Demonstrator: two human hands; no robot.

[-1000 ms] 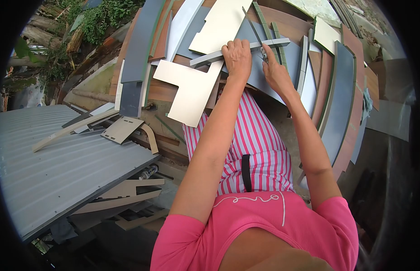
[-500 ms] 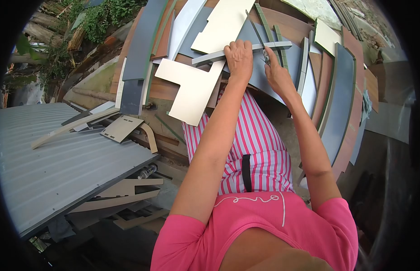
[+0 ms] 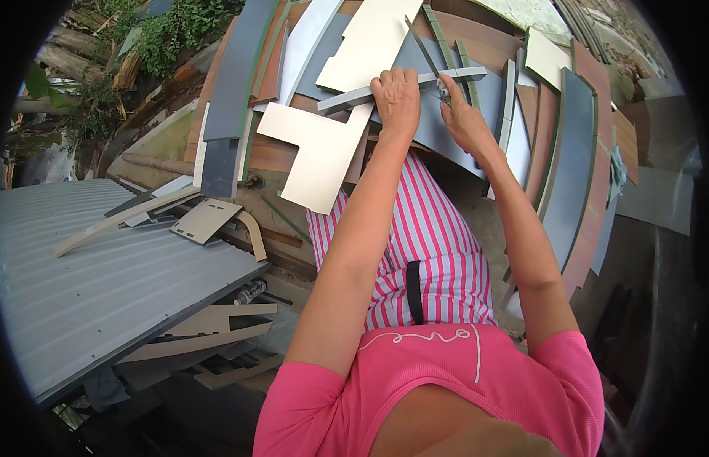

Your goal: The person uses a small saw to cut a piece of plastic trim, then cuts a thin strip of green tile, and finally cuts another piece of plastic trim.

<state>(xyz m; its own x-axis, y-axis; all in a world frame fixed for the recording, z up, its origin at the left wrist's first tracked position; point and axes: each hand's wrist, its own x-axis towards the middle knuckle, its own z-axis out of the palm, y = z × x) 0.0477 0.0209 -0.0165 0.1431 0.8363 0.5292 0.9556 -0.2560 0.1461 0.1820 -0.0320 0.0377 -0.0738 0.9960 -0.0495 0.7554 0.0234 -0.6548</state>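
My left hand (image 3: 398, 103) is closed around a narrow grey strip of board (image 3: 347, 101), pressing it down over the stacked panels. In my right hand (image 3: 465, 118) is the handle of a hand saw with a long, thin blade (image 3: 421, 44). The blade points away from me and crosses the strip just right of my left hand. Whether its edge has cut into the strip is too small to tell. Below the strip, near my left hand, lies a cream notched panel (image 3: 312, 148). A second cream panel (image 3: 373, 42) extends beyond the strip.
Blue-grey panels (image 3: 571, 152) and brown boards lean at the right. Green-edged strips (image 3: 440, 36) lie beyond my right hand. At the left is a corrugated metal sheet (image 3: 80, 244) bearing offcuts (image 3: 207, 219); a can (image 3: 250, 291) lies beside its edge. Logs and plants stand at the upper left.
The whole view has shifted slightly. The saw blade has moved a little away and to the left across the strip; my left hand keeps its hold on the strip.
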